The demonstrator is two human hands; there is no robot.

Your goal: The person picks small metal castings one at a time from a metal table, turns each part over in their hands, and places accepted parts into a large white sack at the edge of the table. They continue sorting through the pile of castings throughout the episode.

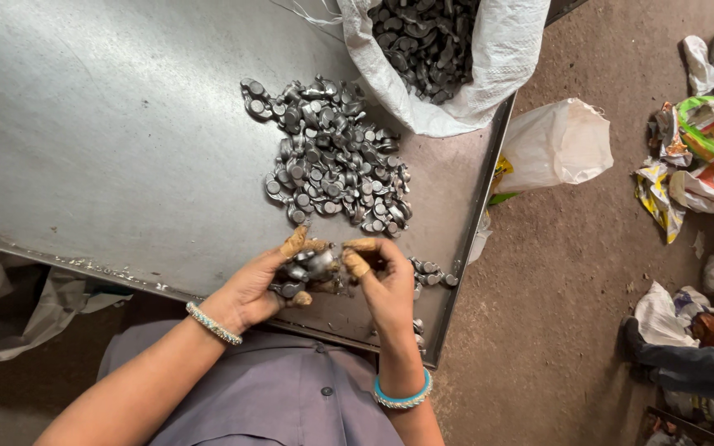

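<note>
My left hand (262,285) is cupped at the near edge of a grey metal table (109,140) and holds a handful of small dark metal parts (306,268). Brown wrappings cover its fingertips. My right hand (382,281), fingertips wrapped the same way, meets the left one and pinches one of those parts. A loose pile of the same round-headed metal parts (332,157) lies on the table just beyond both hands. A few more parts (431,271) rest to the right of my right hand.
A white woven sack (489,74) full of metal parts stands open at the table's far right corner. A white plastic bag (559,144) and crumpled wrappers (696,157) lie on the dirt floor to the right. Grey sheeting (10,314) hangs below the table's left side.
</note>
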